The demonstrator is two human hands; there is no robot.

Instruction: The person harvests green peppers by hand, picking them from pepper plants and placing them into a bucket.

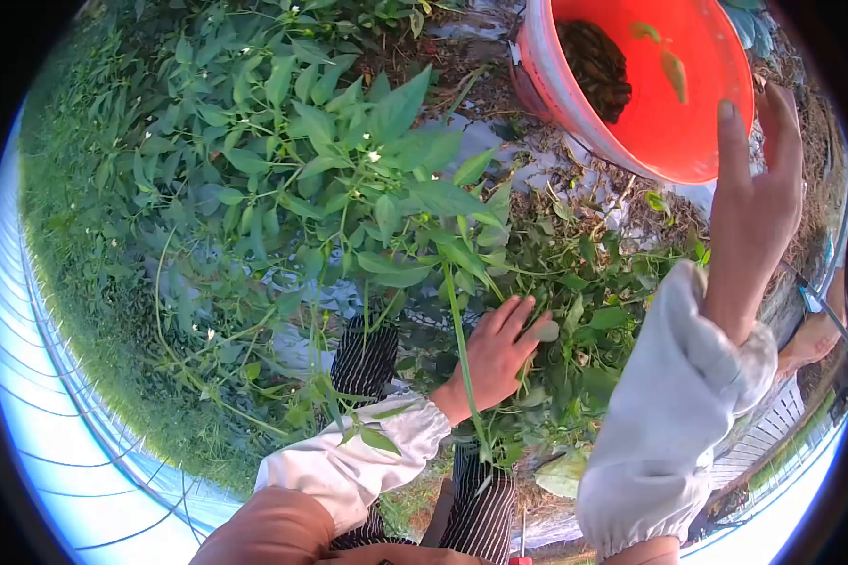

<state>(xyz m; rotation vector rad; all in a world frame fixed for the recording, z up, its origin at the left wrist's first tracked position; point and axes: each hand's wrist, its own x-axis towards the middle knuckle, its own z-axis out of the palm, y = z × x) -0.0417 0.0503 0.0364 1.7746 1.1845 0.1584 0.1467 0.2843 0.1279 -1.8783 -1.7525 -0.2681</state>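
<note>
Held right hand point(754, 202), grip spread, just right of orange bucket point(707, 113); laid left hand point(495, 353), grip spread, near, on leaves point(608, 318).

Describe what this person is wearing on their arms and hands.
The left hand and right hand are bare, with no gloves. Each forearm wears a loose white sleeve cover gathered by elastic at the wrist: the left cover and the right cover. Above the left cover an orange sleeve shows.

Left hand point(495, 356) among leaves point(386, 122), right hand point(758, 202) beside bucket point(711, 66)
</note>
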